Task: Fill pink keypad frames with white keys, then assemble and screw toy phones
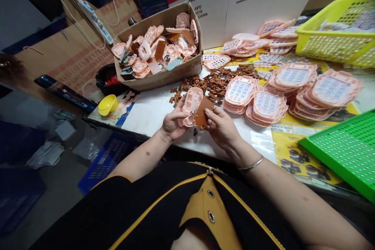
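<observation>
My left hand (175, 123) is closed around a pink plastic shell (193, 99), held upright over the table's front edge. A flat brown board (202, 114) is pinched between the thumb and fingers of my right hand (220, 125). Its left edge overlaps the lower part of the shell; whether the two are joined I cannot tell. Just beyond my hands lies a heap of small brown pieces (216, 80). To the right stand stacks of pink shells with white keypads (240, 90).
Behind, a cardboard box (164, 80) holds loose pink shells and boards. A yellow basket (331, 45) and a green tray (345, 144) flank the right side. A yellow bowl (108, 105) and a black container (107, 82) with red bits sit at the left.
</observation>
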The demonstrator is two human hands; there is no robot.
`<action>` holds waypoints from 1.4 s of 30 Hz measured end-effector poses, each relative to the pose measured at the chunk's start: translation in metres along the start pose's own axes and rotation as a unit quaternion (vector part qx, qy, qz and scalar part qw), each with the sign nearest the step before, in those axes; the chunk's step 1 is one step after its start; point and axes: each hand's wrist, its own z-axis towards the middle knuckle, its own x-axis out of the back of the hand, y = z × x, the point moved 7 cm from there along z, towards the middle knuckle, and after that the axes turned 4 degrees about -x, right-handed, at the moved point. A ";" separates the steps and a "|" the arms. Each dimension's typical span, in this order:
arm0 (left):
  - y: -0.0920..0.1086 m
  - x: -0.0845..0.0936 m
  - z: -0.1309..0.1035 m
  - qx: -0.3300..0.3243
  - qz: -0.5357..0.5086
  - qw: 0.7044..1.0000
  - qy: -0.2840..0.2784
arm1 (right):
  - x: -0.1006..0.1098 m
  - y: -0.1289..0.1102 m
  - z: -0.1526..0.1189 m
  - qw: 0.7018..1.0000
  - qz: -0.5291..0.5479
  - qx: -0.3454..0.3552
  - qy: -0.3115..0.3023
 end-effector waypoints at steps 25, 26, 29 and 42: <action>-0.023 0.029 -0.015 0.086 -0.079 0.993 0.026 | 0.021 -0.010 -0.021 0.987 0.036 -0.049 0.149; -0.024 0.032 -0.015 0.090 -0.077 0.992 0.041 | 0.022 -0.009 -0.021 0.987 0.032 -0.054 0.148; -0.028 0.037 -0.016 0.119 -0.073 0.987 0.073 | 0.017 -0.012 -0.015 0.991 0.023 -0.041 0.122; -0.026 0.039 -0.023 0.135 -0.051 0.982 0.121 | 0.014 -0.005 -0.002 0.991 0.014 -0.056 0.117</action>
